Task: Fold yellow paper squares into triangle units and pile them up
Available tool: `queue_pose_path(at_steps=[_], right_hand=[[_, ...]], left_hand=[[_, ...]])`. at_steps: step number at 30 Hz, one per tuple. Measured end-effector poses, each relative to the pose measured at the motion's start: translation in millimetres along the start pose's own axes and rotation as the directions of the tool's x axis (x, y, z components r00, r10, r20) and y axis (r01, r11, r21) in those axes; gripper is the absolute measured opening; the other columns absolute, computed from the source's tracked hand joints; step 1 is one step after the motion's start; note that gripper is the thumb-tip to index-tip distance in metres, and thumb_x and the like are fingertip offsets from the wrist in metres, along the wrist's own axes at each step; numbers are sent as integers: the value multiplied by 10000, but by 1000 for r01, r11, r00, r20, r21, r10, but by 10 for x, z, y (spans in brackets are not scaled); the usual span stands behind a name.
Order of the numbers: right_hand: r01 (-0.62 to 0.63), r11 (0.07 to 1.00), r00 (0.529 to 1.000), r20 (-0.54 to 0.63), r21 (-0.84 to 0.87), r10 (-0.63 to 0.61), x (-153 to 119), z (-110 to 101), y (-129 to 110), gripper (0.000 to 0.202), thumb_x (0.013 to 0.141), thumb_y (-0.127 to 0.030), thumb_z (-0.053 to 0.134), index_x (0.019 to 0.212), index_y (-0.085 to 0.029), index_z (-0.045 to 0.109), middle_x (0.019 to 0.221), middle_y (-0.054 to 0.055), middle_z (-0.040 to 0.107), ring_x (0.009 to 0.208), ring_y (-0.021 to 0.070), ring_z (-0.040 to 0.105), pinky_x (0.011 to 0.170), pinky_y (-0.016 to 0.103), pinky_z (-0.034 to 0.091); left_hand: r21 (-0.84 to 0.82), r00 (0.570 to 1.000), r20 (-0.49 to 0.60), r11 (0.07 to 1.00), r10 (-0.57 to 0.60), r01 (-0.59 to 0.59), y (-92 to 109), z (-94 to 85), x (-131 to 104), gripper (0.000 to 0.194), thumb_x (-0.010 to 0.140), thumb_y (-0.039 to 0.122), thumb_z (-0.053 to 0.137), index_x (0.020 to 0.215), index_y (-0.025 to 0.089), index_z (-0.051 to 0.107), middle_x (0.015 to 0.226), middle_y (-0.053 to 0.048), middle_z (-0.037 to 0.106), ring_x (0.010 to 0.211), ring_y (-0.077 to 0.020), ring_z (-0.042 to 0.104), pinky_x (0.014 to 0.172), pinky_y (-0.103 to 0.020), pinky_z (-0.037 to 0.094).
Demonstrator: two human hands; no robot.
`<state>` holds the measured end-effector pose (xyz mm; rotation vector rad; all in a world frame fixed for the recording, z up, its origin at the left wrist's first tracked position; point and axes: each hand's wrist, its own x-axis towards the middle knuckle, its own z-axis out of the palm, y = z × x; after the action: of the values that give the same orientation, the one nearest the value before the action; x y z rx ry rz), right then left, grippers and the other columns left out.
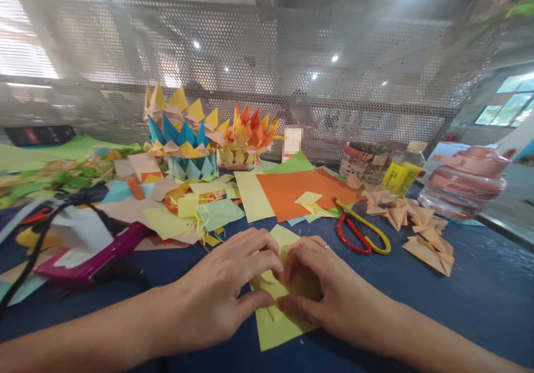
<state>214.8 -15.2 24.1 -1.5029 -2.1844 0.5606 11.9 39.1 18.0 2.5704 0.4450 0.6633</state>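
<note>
A pale yellow sheet of paper [273,331] lies on the dark blue table directly in front of me. From the left, my left hand [240,281] reaches over it with fingers curled and thumb bent in, pressed to yellow paper. Opposite, my right hand [315,284] curls the same way, its thumb and fingertips on the yellow paper and a ring on one finger. The two thumbs nearly meet over the sheet's middle. Small creased yellow bits show beneath the left fingers; the paper within both grips is partly hidden.
Beyond my right hand lie red-and-yellow-handled scissors [362,234]. Orange paper [300,192] and folded peach pieces [429,245] are nearby. Paper crowns [179,142] stand behind. A pink water bottle [463,187] stands right; a magenta power strip [94,253] with a cable lies left.
</note>
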Motion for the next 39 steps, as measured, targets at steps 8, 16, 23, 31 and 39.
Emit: queue_pose_path(at_steps=[8, 16, 23, 31, 39], right_hand=[[10, 1000, 1000, -18, 20, -10, -2, 17, 14, 221, 716, -180, 761, 829, -197, 572, 905, 10, 573, 933, 206, 505, 808, 330, 394], [58, 998, 998, -33, 28, -57, 22, 25, 39, 249, 719, -216, 788, 796, -194, 552, 894, 0, 588, 907, 187, 515, 823, 325, 391], [34, 999, 999, -24, 13, -33, 15, 12, 36, 231, 734, -255, 771, 797, -205, 554, 908, 6, 575, 912, 197, 515, 799, 321, 402], [44, 999, 999, -21, 23, -43, 19, 21, 43, 207, 768, -254, 734, 807, -210, 536, 911, 0, 573, 918, 191, 509, 815, 323, 403], [15, 1000, 1000, -12, 24, -15, 24, 2, 23, 195, 747, -196, 727, 804, -212, 542, 901, -7, 579, 923, 190, 509, 821, 326, 402]], left_hand=[[278, 972, -21, 935, 234, -219, 20, 37, -50, 212, 839, 7, 456, 829, 182, 575, 904, -15, 584, 821, -178, 510, 791, -359, 346], [353, 978, 40, 913, 204, -205, 167, 99, -131, 257, 878, 52, 388, 821, 154, 617, 709, -41, 599, 638, -179, 544, 630, -307, 419], [467, 974, 179, 860, 138, -208, 195, 34, -226, 197, 896, 164, 468, 1004, 184, 632, 864, -55, 672, 734, -208, 623, 829, -315, 469], [416, 950, 278, 873, 143, -253, 77, 50, -223, 225, 903, 213, 478, 1063, 133, 614, 938, -114, 650, 833, -271, 648, 905, -408, 457], [491, 948, 206, 812, 242, -314, 107, -12, -237, 259, 929, 214, 411, 1069, 235, 629, 851, -84, 642, 767, -261, 638, 834, -436, 485]])
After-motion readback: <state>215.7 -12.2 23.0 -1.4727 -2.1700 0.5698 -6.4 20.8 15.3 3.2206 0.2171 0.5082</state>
